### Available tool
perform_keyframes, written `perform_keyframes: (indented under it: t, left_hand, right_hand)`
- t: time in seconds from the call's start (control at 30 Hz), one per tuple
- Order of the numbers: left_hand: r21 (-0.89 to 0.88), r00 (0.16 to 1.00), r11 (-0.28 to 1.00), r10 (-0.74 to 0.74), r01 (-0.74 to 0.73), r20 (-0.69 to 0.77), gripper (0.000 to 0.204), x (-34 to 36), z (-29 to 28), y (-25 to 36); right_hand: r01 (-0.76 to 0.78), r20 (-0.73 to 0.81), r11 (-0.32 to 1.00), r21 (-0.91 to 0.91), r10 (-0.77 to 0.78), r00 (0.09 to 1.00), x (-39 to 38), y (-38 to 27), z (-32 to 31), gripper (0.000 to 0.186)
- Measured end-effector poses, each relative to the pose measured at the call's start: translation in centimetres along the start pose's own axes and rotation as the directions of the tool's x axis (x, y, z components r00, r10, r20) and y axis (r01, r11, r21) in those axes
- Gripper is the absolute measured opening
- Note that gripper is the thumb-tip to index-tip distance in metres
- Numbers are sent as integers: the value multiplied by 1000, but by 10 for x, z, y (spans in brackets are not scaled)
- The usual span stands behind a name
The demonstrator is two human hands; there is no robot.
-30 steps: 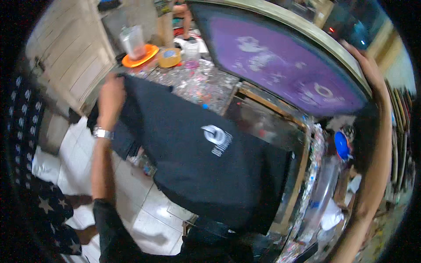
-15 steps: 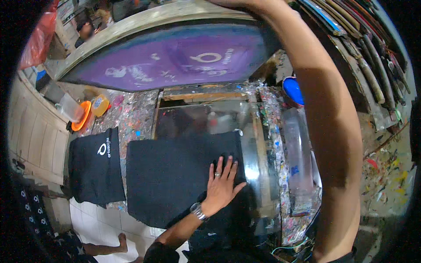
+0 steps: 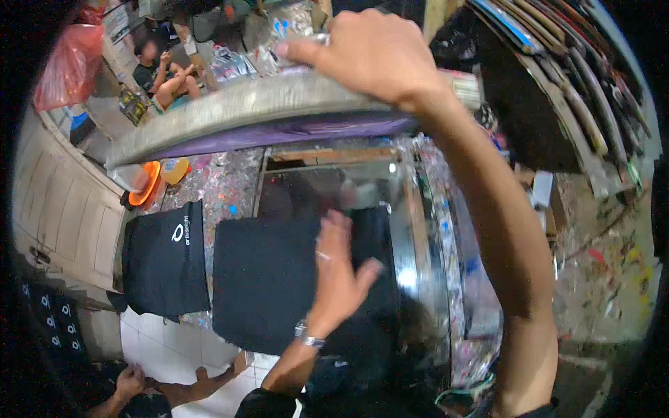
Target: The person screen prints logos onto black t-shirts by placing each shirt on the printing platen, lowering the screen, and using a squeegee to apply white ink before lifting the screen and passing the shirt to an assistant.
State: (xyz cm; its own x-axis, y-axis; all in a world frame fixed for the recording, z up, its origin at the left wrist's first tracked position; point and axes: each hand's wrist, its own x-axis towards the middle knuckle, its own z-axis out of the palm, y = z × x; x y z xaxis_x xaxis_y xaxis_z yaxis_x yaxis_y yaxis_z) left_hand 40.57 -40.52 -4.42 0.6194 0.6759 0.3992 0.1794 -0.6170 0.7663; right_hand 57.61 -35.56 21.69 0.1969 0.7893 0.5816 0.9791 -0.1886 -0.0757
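My left hand (image 3: 338,272), blurred and wearing a ring, has its fingers apart over a black fabric piece (image 3: 261,279), which lies flat on a glass board (image 3: 306,188). Higher up, my right hand (image 3: 369,59) grips the top rail of a wooden screen frame (image 3: 240,104), raised above the board's far side; only a narrow band of its purple mesh (image 3: 279,129) shows. Left of the flat piece lies a second black fabric piece (image 3: 160,272) with a white printed logo.
Orange containers (image 3: 143,188) sit on the paint-spattered table (image 3: 223,174). A seated person (image 3: 150,73) is at upper left; another person's hand (image 3: 131,382) shows at lower left. Stacked boards (image 3: 571,76) stand at upper right, a red plastic bag (image 3: 66,66) at left.
The black fabric, first held up by my left hand, now lies flat, with that hand over it. The screen has tilted down toward me with my right hand.
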Motion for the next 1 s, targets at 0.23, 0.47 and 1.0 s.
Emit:
perform_keyframes:
  t: [0.23,0.47,1.0]
  left_hand:
    - [-817,755,445,-655,366,-19,42,-79,-89,-1]
    - [-821,612,254,-779,512,140,55,-135,-61,-70]
    - [-620,617,366,-746,695,251,33,-142,-71,-87]
  right_hand:
    - [133,176,985,108,-150,973,-210,-26,88,42]
    - [35,554,955,295,-201,808,-243,-29,130,35]
    - [138,632,969,204,-238,738,-207,-10,183,32]
